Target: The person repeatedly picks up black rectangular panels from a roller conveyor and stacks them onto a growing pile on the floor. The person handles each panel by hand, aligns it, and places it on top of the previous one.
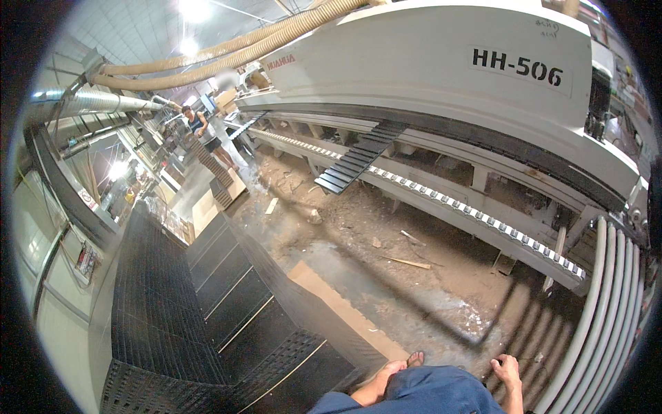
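Observation:
At the lower edge, my left hand [392,369] is close against my dark blue shirt [427,393], its fingers hidden or too small to make out. Beside it, a sandalled foot [415,359] shows on the floor. My right hand [507,369] hangs out to the right over the floor, fingers loosely bent and thumb apart, with nothing visible in it. Left of me rise tall stacks of black panels [227,290], with pale strips between some of them. Neither hand visibly touches the panels or the machine.
A long white machine [427,62] with a chain conveyor [455,200] and black slatted support [362,155] runs along the right. Grey pipes [600,310] curve at lower right. Cardboard [338,303] and wood scraps [407,263] lie on the dusty floor. A person [196,124] stands far off.

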Tool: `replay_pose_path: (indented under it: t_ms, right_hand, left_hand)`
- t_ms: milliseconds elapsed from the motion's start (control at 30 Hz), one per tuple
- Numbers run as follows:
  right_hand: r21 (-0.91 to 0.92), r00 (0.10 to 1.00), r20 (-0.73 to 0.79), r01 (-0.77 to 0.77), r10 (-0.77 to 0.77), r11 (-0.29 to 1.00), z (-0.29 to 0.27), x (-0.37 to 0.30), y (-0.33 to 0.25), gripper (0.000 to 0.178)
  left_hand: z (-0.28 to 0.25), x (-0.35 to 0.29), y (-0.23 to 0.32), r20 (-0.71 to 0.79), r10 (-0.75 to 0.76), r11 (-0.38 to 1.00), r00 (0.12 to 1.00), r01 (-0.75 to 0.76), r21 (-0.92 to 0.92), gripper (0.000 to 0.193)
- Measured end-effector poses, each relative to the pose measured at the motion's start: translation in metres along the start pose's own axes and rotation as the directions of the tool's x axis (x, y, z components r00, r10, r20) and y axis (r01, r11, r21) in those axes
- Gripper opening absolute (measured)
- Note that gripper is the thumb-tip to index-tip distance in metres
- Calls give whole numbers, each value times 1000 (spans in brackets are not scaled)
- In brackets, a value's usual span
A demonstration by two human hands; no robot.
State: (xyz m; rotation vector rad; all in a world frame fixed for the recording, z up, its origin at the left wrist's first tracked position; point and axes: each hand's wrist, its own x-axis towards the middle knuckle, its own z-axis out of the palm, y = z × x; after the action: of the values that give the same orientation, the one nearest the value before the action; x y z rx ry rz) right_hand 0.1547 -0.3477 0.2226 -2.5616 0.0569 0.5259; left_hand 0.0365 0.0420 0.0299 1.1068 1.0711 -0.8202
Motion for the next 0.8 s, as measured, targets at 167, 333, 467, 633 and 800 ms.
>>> replay_pose_path:
  t_ms: [167,333,467,633,800]
  right_hand:
    - [-7,1000,-13,6,-6,1000,17,-5,26,33]
    - [-90,994,108,-7,17,996,5,-10,8,35]
    - [-95,990,139,-1,14,996,7,-4,15,38]
    - [-28,983,153,110,-105,993,19,0,21,41]
    - [-14,982,180,61,-57,998,18,-4,24,40]
  left_hand:
    - [-8,-2,0,7,7,999,1000,-7,48,31]
    - [-11,-9,2,10,-4,996,1000,3,90,29]
    - [-1,-26,11,98,-12,986,995,28,-165,21]
    - [-40,28,-3,190,-15,994,982,35,-101,26]
    - [-2,29,22,9,52,962,999,-52,267,27]
